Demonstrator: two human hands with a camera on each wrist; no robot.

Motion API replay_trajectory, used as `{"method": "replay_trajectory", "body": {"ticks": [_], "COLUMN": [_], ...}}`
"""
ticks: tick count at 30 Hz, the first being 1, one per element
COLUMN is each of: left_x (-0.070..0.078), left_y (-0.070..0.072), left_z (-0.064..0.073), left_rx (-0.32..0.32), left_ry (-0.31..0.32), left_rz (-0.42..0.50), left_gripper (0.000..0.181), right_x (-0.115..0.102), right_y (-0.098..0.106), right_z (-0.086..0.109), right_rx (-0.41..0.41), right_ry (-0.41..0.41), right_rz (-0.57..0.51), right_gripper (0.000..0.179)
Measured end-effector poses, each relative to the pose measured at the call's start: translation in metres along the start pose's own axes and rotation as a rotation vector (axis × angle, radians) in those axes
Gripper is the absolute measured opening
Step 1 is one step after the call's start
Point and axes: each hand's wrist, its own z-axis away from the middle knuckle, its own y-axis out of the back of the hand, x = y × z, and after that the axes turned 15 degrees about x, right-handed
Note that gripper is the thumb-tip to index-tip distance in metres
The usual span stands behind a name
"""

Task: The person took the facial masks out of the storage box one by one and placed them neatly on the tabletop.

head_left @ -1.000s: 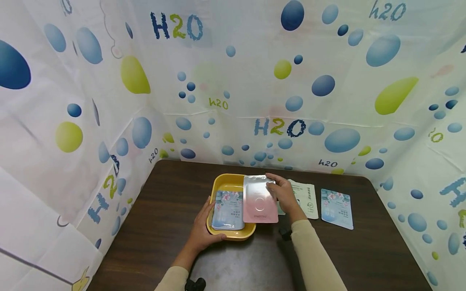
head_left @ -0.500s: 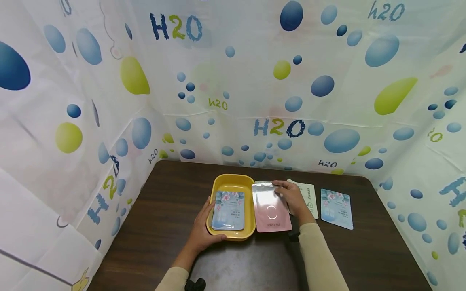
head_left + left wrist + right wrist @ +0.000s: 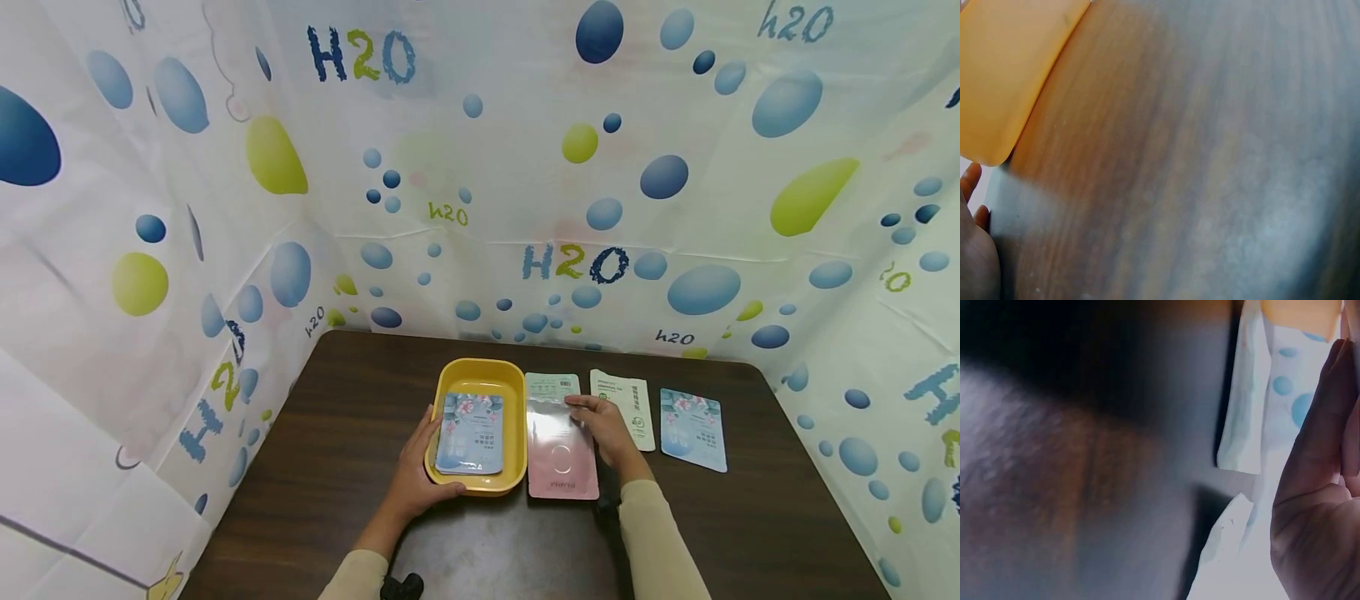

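My left hand [image 3: 416, 477] grips the yellow tray [image 3: 489, 377] by its left side, the thumb along the near rim. Blue floral sheet mask packets [image 3: 470, 435] lie stacked in the tray. Just right of it, my right hand [image 3: 609, 429] pinches the upper right edge of a silver-and-pink sheet mask packet [image 3: 562, 471]. This packet overlaps the lower part of a pale green packet [image 3: 553, 384]. In the right wrist view my right hand [image 3: 1319, 512] shows at the right edge; what it pinches is hidden there.
A cream packet with green print [image 3: 630, 412] lies right of the pale green one. Farther right is a single blue floral packet [image 3: 693, 429]. All rest on the dark wooden table [image 3: 360, 392], with a printed curtain [image 3: 495, 167] behind and at both sides.
My right hand has carried the pink packet from over the tray's right edge rightward and then nearer, uncovering the top of the pale green packet. The left hand and tray have stayed put.
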Motion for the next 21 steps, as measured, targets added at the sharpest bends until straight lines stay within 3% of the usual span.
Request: {"method": "replay_trajectory", "body": {"ticks": [6,13,21], "left_x": [0.0,0.0,-0.001], "left_y": [0.0,-0.001,-0.001], "left_z": [0.0,0.0,0.0], "left_rx": [0.002,0.003,0.008], "left_ry": [0.008,0.011,0.028], "left_rz": [-0.01,-0.016,-0.013], "left_gripper": [0.115,0.116,0.116], "right_x": [0.005,0.009,0.013], "right_y": [0.001,0.001,0.002], "right_z": [0.002,0.002,0.006], "right_rx": [-0.047,-0.038,-0.094], "right_ry": [0.031,0.159,0.186], "right_rz": [0.057,0.316,0.464], "right_gripper": [0.036,0.051,0.042]}}
